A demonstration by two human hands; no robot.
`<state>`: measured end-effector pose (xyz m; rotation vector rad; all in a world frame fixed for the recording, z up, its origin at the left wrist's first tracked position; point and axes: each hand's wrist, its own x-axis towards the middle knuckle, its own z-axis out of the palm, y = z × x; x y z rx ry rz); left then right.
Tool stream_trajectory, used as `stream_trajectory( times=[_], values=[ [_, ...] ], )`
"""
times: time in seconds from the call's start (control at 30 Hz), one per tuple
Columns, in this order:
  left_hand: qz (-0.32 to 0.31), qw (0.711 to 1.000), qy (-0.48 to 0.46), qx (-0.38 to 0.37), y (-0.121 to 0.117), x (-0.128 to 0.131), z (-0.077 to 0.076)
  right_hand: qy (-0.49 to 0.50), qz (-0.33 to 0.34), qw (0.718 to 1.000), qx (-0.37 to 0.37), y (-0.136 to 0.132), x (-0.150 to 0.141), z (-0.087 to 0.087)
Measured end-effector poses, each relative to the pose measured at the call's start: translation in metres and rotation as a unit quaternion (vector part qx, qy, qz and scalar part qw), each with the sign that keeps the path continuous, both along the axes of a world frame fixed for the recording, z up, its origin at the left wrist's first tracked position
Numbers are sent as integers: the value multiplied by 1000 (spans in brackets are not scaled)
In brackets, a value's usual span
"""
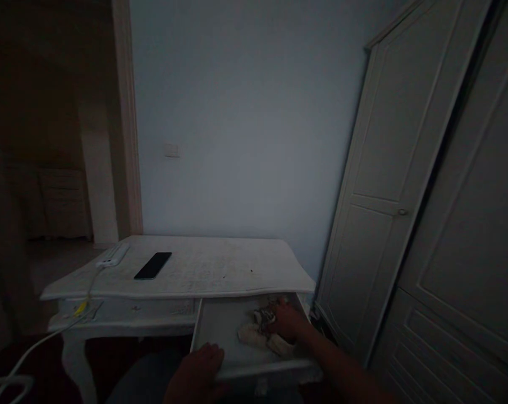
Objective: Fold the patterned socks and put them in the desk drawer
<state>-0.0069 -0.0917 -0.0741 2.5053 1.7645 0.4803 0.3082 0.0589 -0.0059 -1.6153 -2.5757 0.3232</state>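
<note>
A white desk [203,269] stands against the wall with its right drawer [220,331] pulled out. My right hand [288,322] reaches into the drawer, fingers curled on a small dark-and-light item [264,317] that I cannot make out. Pale cloth-like pieces [257,338] lie beside it on the drawer floor. My left hand [198,373] rests on the drawer's front edge, fingers bent over the rim.
A black phone [153,265] and a white power strip [113,254] lie on the desktop, a white cable [35,345] trailing off the left edge. A tall white wardrobe [426,213] stands at the right. A dark doorway [47,140] opens at left.
</note>
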Motion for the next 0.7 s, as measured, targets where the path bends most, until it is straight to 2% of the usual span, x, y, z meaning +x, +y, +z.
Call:
stream_trajectory(
  times=[0.1, 0.2, 0.33, 0.43, 0.5, 0.6, 0.7],
  values=[
    [-9, 1000, 1, -9, -4, 2, 12, 8, 39, 999, -1, -3, -26, -1],
    [-22, 1000, -7, -3, -7, 3, 19, 19, 91, 996, 2, -7, -75, -4],
    [-11, 1000, 12, -18, -9, 4, 23, 18, 166, 986, -2, -14, -145, -7],
    [-21, 1000, 9, -13, -8, 3, 23, 7, 219, 976, -4, -24, -176, -9],
    [-27, 1000, 2, -3, -6, 1, 18, -8, 258, 966, -8, -28, -178, -10],
    [-26, 1000, 5, 5, 1, -4, 7, -16, 308, 950, -53, -27, -157, -7],
    [-48, 999, 2, 15, 9, -9, -5, 25, 283, 946, -154, -21, -124, 3]
  ],
)
